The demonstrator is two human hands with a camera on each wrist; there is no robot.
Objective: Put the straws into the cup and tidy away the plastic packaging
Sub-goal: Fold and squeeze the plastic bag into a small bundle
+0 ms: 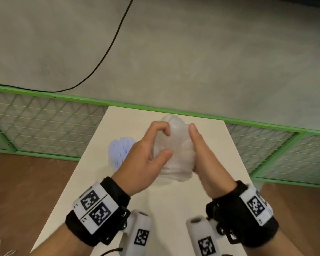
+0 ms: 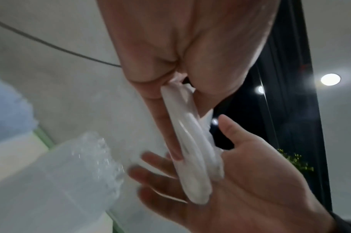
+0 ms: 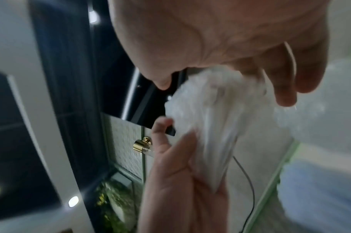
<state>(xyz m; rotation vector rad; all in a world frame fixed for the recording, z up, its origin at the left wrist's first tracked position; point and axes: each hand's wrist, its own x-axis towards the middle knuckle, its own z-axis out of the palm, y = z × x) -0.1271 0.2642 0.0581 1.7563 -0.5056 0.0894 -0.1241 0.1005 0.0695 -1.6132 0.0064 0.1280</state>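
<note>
Packaging point(image 1: 174, 154): clear crumpled plastic, held up between both hands over the table point(image 1: 174, 198), bunched into a loose wad.
Left hand point(image 1: 146, 156): fingers and thumb curled onto the near-left side of the wad, gripping it; in the left wrist view, a twisted strip of the plastic pinched at the palm.
Right hand point(image 1: 201, 156): fingers straight, flat against the right side of the wad, pressing it toward the left hand; not curled round it as far as the head view shows.
Straws point(image 1: 121, 151): pale blue bundle standing upright just beyond and left of the left hand, partly hidden behind it.
Cup: not plainly visible; probably around the foot of the bundle, hidden by the left hand and blur, so cannot tell.
Second clear thing point(image 2: 74, 170): a ridged transparent shape beyond the fingers in the left wrist view; too blurred to name.
Done, by judgement: straws out of the wrapper and apparently stood in place.
Left, by judgement: squashing the wad smaller and putting it away; no bin or drop-off spot in view.
</note>
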